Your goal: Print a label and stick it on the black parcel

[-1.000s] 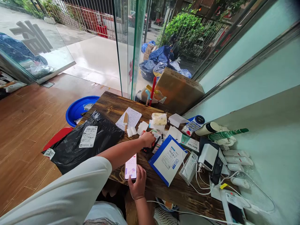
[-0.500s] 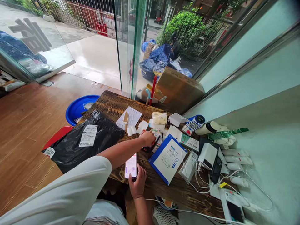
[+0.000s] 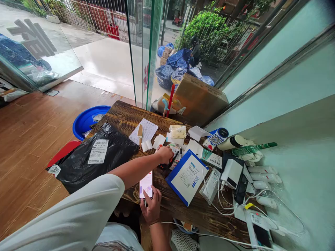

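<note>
A lit phone (image 3: 146,183) lies on the wooden table with a short white cable end at its lower edge. Over its lower right part is my right hand (image 3: 152,207), fingers apart and one fingertip at the screen. My left arm reaches across above the phone. Beyond it, my left hand (image 3: 165,155) is closed on a red and black object, mostly covered by the fingers, so its kind is unclear. Pens (image 3: 174,158) lie beside that hand over papers. To its left are a wooden-handled knife (image 3: 140,134) and small white packets (image 3: 147,145).
A black plastic parcel (image 3: 115,146) covers the table's left end, above a blue basin (image 3: 78,123). A blue-edged white envelope (image 3: 188,176) lies right of my hands. Farther right are white cables (image 3: 222,209), a green bottle (image 3: 246,150) and a white box-shaped device (image 3: 231,172).
My right hand has shifted slightly left, and a finger now reaches over the lower screen. The left hand stays in place.
</note>
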Available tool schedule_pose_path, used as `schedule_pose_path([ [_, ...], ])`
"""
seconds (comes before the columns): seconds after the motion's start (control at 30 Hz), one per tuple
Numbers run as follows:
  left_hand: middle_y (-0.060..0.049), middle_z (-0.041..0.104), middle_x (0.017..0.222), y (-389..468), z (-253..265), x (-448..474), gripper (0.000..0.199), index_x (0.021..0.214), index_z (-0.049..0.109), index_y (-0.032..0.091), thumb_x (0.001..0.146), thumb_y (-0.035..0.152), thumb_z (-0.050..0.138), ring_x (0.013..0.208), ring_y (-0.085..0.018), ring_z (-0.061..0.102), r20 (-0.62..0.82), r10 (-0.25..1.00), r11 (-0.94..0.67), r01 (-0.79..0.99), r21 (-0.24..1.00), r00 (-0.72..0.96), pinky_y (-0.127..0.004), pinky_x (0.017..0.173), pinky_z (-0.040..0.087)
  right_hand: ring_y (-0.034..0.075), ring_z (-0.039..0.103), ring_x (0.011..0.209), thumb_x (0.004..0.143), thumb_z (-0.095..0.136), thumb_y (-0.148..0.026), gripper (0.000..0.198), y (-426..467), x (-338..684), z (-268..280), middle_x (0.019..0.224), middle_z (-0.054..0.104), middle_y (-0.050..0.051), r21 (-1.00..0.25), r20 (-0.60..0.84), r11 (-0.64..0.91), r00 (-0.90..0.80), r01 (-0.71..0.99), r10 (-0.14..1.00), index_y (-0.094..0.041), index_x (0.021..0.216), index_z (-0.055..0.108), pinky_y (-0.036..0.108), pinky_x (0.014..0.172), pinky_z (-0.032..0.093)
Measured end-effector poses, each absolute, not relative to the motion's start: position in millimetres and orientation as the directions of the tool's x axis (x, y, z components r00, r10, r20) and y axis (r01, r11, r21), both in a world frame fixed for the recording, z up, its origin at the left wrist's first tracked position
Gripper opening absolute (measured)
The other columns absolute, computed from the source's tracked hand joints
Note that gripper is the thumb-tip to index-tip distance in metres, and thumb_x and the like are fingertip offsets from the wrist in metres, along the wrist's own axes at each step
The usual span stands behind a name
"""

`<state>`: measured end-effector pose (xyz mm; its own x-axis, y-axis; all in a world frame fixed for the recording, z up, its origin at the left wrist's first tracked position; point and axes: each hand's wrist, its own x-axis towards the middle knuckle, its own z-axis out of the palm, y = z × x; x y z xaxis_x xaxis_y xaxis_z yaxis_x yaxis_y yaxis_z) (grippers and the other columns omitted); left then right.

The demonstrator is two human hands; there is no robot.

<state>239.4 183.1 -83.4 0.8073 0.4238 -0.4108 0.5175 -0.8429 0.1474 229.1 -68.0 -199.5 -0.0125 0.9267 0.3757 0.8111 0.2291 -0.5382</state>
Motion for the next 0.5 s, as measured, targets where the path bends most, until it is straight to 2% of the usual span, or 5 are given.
schedule_pose_path([
  [0.1,-0.009,0.061,0.112,183.4,-84.0,239.6,0.027,0.101,0.062,0.013,0.085,0.035,0.064,0.108,-0.024,0.056,-0.412,0.420,-0.845,0.514,0.148,0.808,-0.044,0.089,0.050,0.030,0.043,0.107,0.082,0.054,-0.022,0.032,-67.9,231.2,-198.8,0.128,0.040,0.013,-0.528,0.372,0.218,-0.007,0.821,0.928,-0.023,0.111,0.067,0.049,0.085,0.046],
  [0.27,-0.009,0.061,0.111,183.6,-83.9,239.8,0.027,0.101,0.062,0.013,0.085,0.035,0.064,0.107,-0.024,0.056,-0.416,0.424,-0.842,0.520,0.147,0.804,-0.043,0.089,0.050,0.029,0.043,0.106,0.082,0.054,-0.024,0.029,-68.0,232.7,-198.1,0.130,0.040,0.011,-0.514,0.360,0.231,-0.037,0.826,0.932,-0.026,0.106,0.070,0.047,0.084,0.047],
  [0.5,-0.009,0.062,0.111,183.0,-81.7,239.6,0.027,0.101,0.062,0.013,0.085,0.035,0.064,0.106,-0.024,0.057,-0.415,0.426,-0.840,0.522,0.147,0.804,-0.043,0.087,0.050,0.031,0.042,0.107,0.083,0.053,-0.024,0.031,-67.4,233.2,-198.2,0.129,0.040,0.014,-0.500,0.349,0.179,0.008,0.848,0.937,-0.023,0.111,0.067,0.050,0.084,0.047],
])
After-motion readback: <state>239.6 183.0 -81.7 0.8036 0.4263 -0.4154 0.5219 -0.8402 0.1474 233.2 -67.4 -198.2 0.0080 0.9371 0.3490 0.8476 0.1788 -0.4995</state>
